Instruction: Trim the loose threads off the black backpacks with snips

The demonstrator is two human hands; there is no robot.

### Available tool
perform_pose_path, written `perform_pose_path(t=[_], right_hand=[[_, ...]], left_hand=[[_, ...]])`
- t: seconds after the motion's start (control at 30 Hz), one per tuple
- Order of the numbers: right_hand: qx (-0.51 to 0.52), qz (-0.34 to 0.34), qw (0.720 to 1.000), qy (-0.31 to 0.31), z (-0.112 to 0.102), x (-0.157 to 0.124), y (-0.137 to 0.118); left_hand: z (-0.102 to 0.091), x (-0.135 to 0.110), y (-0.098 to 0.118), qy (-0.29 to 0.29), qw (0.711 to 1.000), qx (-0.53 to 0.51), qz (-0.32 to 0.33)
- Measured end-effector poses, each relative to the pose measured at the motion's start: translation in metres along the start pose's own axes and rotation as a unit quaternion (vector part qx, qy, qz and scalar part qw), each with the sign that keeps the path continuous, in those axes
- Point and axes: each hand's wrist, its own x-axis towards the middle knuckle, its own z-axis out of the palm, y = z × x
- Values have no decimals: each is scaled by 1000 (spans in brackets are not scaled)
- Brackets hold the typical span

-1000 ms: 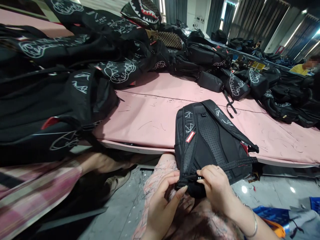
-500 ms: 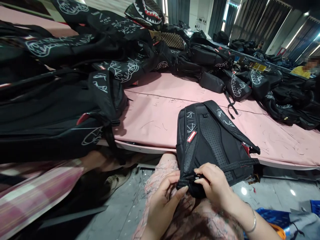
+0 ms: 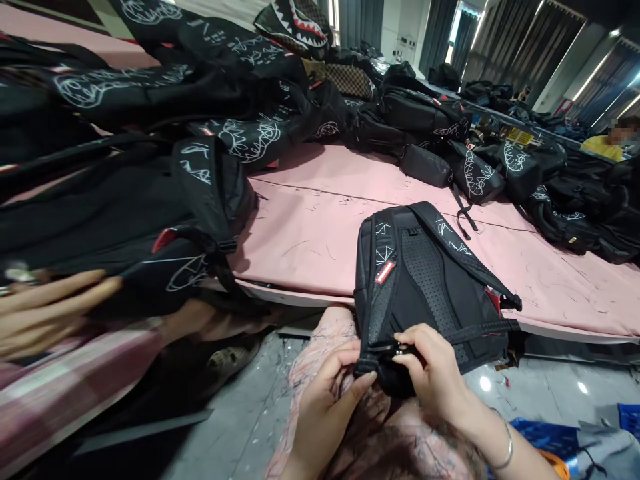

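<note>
A black backpack (image 3: 425,280) lies back side up, tilted from the pink table edge down onto my lap. White line drawings and a small red label mark its shoulder straps. At its lower left corner, my left hand (image 3: 333,393) pinches the black strap end (image 3: 367,363) between thumb and fingers. Close beside it, my right hand (image 3: 433,363) is closed around small dark thread snips (image 3: 399,348), whose blades point left toward the strap. My fingers hide most of the snips, and whether the blades touch a thread cannot be made out.
Black backpacks (image 3: 240,140) with white drawings pile up along the back of the pink table (image 3: 300,227). Another large black backpack (image 3: 115,207) lies at the left, with a co-worker's hand (image 3: 55,310) by it. Small pouches (image 3: 425,165) lie at the right back.
A co-worker's hand has come into view at the left, by the large backpack. My right hand and the snips have shifted very slightly; my left hand keeps its pinch.
</note>
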Motion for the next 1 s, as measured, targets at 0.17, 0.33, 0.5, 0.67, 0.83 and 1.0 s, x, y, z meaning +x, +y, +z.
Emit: perform_pose_path(t=[0.17,0.33,0.5,0.67,0.83,1.0], right_hand=[[-43,-22,999,-19,-2,1,-3],[-67,-17,997,-23,-1,2,-7],[46,54,997,26,-1,7,-10],[257,196,946,12,12,26,-6],[289,208,933,-56,30,49,-4],[296,216,930,-28,37,64,-11]], left_hand=[[-1,-1,2,5,1000,-17,-5],[-2,0,3,1,1000,-9,-6],[-1,-3,9,13,999,-31,-28],[3,5,17,1,995,-79,-59],[2,31,3,7,989,-99,-112],[-3,31,1,118,972,-180,-93]])
